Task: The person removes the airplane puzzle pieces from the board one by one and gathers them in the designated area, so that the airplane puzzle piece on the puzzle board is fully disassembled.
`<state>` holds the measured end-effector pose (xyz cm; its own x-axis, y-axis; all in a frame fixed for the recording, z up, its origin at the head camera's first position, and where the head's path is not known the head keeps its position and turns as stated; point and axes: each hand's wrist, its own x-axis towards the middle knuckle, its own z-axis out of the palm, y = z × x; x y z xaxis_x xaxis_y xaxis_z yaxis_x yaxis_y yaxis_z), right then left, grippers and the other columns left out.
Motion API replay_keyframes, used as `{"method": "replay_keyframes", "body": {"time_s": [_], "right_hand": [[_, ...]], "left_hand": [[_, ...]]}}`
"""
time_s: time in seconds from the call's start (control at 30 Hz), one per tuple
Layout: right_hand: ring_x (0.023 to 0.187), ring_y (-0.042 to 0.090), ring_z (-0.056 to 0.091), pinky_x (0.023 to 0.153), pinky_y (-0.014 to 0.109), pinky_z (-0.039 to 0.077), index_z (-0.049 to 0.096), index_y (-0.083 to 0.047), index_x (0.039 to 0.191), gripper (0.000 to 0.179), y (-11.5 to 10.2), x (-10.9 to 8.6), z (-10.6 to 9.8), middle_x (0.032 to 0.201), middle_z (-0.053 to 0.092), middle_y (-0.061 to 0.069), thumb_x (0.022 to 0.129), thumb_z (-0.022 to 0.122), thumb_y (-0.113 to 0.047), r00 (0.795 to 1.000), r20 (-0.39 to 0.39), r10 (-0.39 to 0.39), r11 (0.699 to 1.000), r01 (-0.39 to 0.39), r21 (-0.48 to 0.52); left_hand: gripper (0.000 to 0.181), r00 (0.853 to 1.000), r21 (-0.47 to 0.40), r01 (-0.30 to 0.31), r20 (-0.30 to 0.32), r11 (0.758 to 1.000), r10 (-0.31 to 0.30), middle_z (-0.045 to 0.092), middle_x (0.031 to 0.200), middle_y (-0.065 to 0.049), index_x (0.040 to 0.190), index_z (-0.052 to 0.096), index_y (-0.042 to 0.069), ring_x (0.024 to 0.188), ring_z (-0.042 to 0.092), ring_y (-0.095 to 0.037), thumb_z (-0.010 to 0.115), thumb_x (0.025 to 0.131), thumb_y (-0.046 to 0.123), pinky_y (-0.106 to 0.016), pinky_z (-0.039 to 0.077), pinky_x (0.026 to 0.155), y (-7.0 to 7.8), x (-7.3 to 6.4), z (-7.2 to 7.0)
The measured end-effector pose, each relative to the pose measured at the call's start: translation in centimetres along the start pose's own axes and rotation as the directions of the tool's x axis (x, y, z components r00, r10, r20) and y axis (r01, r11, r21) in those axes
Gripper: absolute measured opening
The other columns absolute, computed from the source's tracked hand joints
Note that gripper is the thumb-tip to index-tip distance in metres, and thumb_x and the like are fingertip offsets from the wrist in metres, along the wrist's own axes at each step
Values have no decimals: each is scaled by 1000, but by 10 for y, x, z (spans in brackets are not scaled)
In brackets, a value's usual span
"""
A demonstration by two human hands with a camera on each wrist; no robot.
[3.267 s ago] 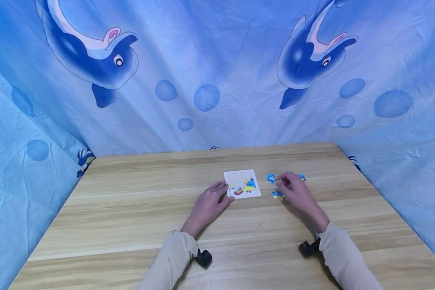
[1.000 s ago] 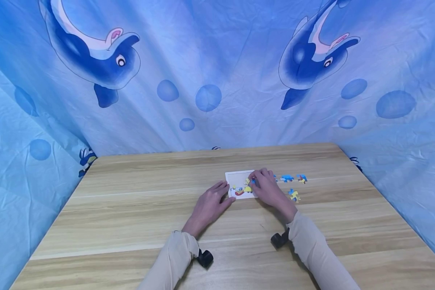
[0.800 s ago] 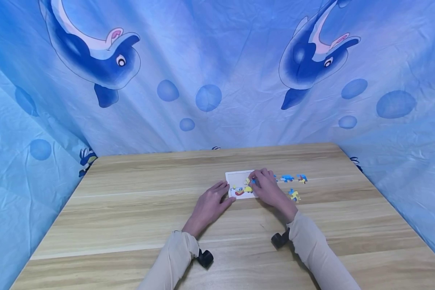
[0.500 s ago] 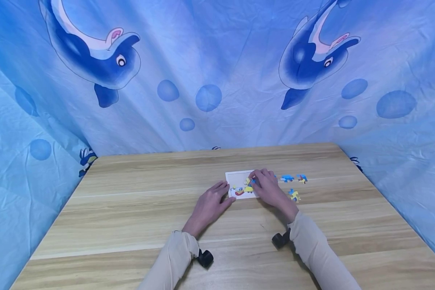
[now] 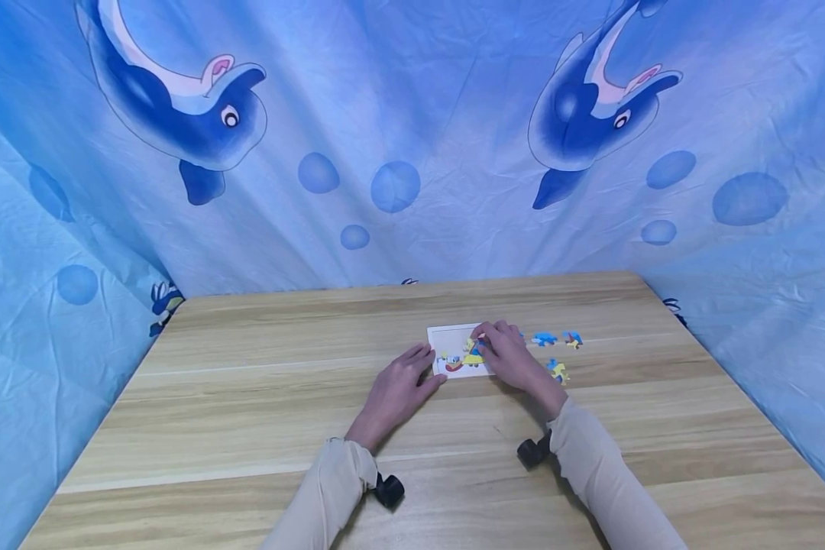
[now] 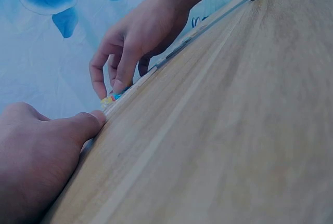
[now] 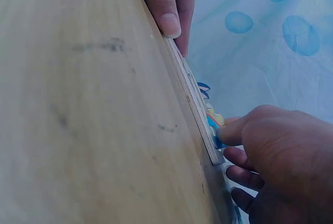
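The right hand (image 5: 512, 359) pinches a puzzle piece (image 7: 214, 123) on the tray (image 5: 448, 338), left hand (image 5: 400, 383) spread against its near corner.

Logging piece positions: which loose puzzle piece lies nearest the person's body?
The blue-and-yellow piece, alone in front; the other loose pieces lie farther back.

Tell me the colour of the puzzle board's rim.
The puzzle board's rim is white on top; the head view shows it best.

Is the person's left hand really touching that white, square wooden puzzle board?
Touching. In the right wrist view, the left hand rests its thumb against the white, square wooden puzzle board's edge, no gap showing.
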<state>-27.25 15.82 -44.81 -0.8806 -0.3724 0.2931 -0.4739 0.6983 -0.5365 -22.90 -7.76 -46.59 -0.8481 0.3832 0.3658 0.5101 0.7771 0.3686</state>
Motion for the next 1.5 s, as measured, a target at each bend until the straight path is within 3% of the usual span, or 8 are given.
{"method": "replay_keyframes", "body": {"time_s": [0.47, 0.73, 1.17, 1.5], "right_hand": [[103, 32, 46, 83, 50, 33, 61, -13, 110, 15, -1, -1, -1, 93, 57, 2, 96, 56, -10, 1000, -14, 3, 1000, -4, -17], [93, 25, 44, 80, 39, 36, 62, -9, 111, 16, 0, -2, -1, 91, 55, 2, 95, 58, -10, 1000, -7, -4, 1000, 4, -10], [90, 22, 46, 76, 36, 40, 63, -8, 112, 18, -1, -2, -2, 92, 53, 2, 95, 58, -10, 1000, -3, -10, 1000, 10, 8], [85, 18, 55, 73, 32, 49, 62, -5, 115, 20, 4, -6, -4, 95, 55, 6, 96, 55, -7, 999, -11, 53, 977, -49, 208]], "left_hand": [[55, 1000, 4, 1, 5, 1000, -1, 54, 138, -8, 133, 59, 9, 132, 46, -21, 56, 94, 48, -40, 43, 104, 0, 0, 0], [55, 1000, 4, 2, -2, 1000, -2, 55, 138, -7, 133, 59, 10, 132, 46, -21, 57, 94, 48, -40, 43, 104, 1, 1, 1], [55, 1000, -10, 7, -1, 1000, -7, 54, 139, -7, 133, 58, 9, 132, 45, -22, 58, 94, 48, -41, 42, 105, 2, 0, 1], [55, 1000, 8, 15, 10, 1000, -15, 54, 139, -7, 133, 58, 10, 133, 45, -21, 56, 94, 49, -41, 42, 105, 0, 0, 2]]}}
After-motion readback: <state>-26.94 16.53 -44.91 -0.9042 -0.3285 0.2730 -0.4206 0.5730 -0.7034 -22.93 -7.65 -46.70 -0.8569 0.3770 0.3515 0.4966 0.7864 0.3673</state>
